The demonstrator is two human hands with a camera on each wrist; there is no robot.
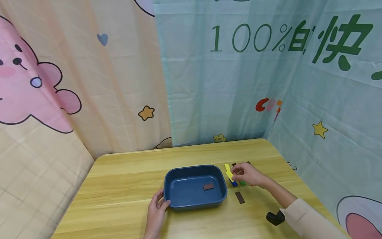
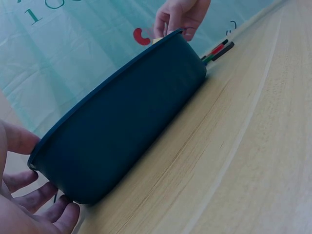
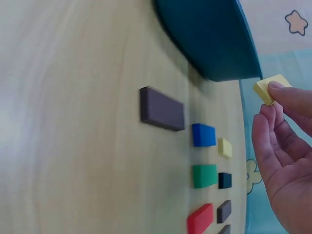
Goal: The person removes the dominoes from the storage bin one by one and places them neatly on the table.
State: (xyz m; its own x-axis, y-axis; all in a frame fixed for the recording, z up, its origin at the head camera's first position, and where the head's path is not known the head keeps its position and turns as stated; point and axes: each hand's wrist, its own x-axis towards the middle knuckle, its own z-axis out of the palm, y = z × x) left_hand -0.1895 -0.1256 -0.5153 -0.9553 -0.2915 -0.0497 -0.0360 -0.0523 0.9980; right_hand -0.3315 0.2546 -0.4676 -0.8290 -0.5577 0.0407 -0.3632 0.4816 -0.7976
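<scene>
A dark blue rectangular basin (image 1: 195, 204) stands on the table with one brown block (image 1: 208, 186) lying inside. My left hand (image 1: 156, 207) holds the basin's near left corner, thumb at the rim (image 2: 32, 163) and fingers against the outer wall. Between thumb and fingers my right hand (image 1: 249, 174) pinches a yellow block (image 3: 271, 88), raised above the table just right of the basin. Under and around that hand lie a blue block (image 3: 203, 135), a green block (image 3: 204, 176), a red block (image 3: 200, 219) and a second yellow block (image 3: 224, 147).
Nearer the front, a brown block (image 1: 240, 197) lies apart, right of the basin. A black block (image 3: 224, 180) and further dark blocks (image 3: 224, 211) sit in the back row. A black device (image 1: 275, 218) is at the right sleeve. Printed curtains (image 1: 218, 99) hang behind the table.
</scene>
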